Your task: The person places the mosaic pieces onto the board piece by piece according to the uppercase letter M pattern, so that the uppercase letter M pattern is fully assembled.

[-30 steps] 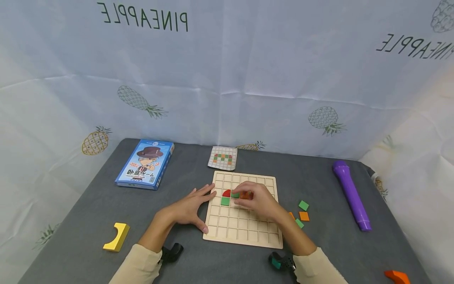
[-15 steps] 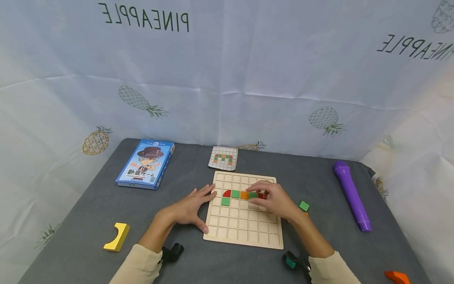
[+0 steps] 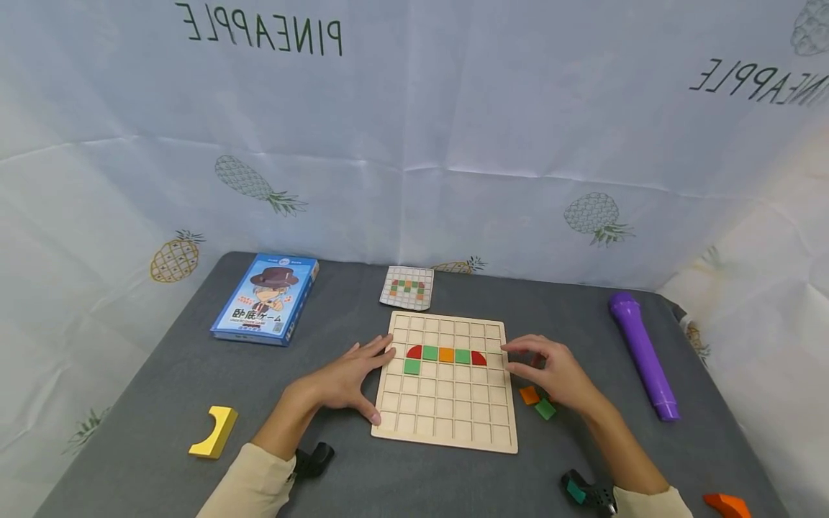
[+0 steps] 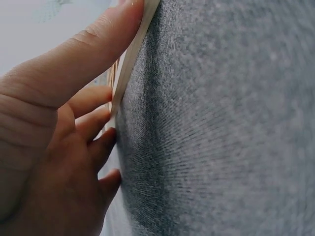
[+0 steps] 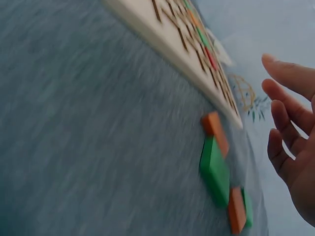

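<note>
Wooden board (image 3: 447, 416) lay flat on the grey table (image 3: 447, 485), with red, green, orange, green and red tiles (image 3: 446, 355) in a row across its far half and one green tile (image 3: 411, 367) just below the row's left end. At the board's left edge, the left hand (image 3: 337, 381) touched the rim, fingers spread wide. By its right edge was the right hand (image 3: 562, 373), thumb and fingers parted; near it, two orange and two green loose pieces (image 5: 215, 172) lay beside the board. Just beyond the board lay a printed card (image 3: 406, 288); to its left, a blue box (image 3: 265, 298) and a yellow block (image 3: 220, 432); well to its right, a purple stick (image 3: 644, 360).
</note>
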Motion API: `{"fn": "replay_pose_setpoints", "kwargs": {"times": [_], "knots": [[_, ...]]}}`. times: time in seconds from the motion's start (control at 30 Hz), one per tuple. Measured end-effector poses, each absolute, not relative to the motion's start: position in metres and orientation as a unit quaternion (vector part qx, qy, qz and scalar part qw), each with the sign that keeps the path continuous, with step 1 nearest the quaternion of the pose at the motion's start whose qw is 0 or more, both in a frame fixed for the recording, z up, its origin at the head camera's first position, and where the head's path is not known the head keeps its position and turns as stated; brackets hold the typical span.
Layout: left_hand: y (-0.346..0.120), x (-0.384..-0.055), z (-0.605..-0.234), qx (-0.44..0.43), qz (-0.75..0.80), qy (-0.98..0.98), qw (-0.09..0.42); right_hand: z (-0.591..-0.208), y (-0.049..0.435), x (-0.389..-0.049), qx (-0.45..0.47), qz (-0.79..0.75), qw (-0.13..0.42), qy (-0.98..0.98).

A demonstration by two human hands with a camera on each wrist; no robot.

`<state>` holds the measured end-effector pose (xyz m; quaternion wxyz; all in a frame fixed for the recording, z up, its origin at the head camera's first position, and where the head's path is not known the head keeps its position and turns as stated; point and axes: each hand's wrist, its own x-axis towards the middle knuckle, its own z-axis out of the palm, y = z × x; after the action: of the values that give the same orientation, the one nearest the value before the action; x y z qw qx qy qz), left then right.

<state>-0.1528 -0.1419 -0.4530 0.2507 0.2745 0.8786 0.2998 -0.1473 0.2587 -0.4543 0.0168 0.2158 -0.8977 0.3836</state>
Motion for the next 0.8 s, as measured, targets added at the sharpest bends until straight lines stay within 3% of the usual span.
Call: {"fn": "replay_pose_setpoints", "kwargs": {"times": [0.4,0.57,0.8], "knots": [[-0.140,-0.151,-0.450,0.276,0.279,0.889,0.238,-0.460,0.286,-0.131,0.175,0.365,0.023,-0.914],[-0.139,-0.149,-0.449,0.271,0.281,0.889,0.241,-0.461,0.293,-0.125,0.196,0.347,0.038,-0.917],[-0.138,-0.148,-0.448,0.265,0.286,0.887,0.248,-0.462,0.301,-0.118,0.246,0.354,0.018,-0.902]]}}
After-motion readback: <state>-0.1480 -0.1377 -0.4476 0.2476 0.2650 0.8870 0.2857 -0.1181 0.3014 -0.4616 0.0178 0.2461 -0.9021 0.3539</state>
